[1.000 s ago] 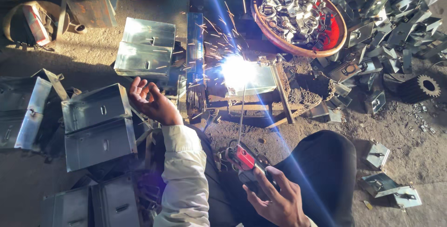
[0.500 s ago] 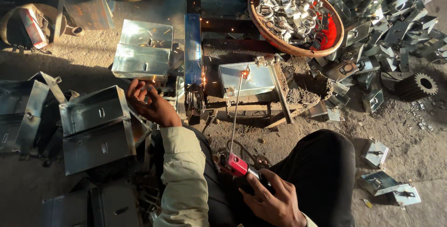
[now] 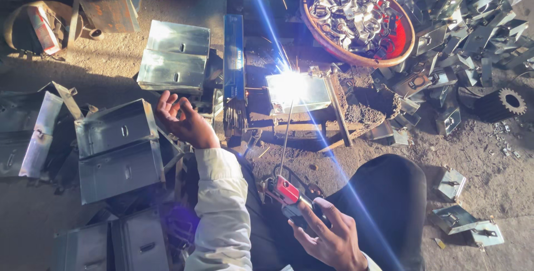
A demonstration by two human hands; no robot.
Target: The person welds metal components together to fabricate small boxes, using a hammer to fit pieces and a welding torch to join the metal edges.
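A red-jawed electrode holder [image 3: 286, 190] is clamped in the right hand [image 3: 328, 237], whose grip is closed around the dark handle at about five o'clock in the view. From the holder a thin welding rod [image 3: 286, 132] is carried up towards twelve o'clock, and its tip is set on a small folded sheet-metal box [image 3: 297, 90], where a white arc is struck and sparks are thrown upward. The box is rested on a low, crusted metal stand [image 3: 334, 121], which appears placed to lift the work off the dirt floor [image 3: 489, 204] and within the rod's reach.

The left hand [image 3: 183, 121] is held in the air at nine o'clock of the arc, fingers loosely curled and apart, with nothing gripped; it is judged to be kept clear of the sparks. Just beside it, at nine o'clock, a stack of shiny galvanised boxes [image 3: 117, 148] is laid, flat-sided with small slots, and a similar pair [image 3: 175, 54] lies at eleven o'clock. A bundle of spare rods [image 3: 236, 118] is kept by a blue packet [image 3: 234, 54], close at hand. At one o'clock a round woven basket [image 3: 403, 48] is filled with bright metal rings, and at two o'clock a heap of dull bent brackets [image 3: 461, 21] is piled beside a toothed gear [image 3: 512, 101].
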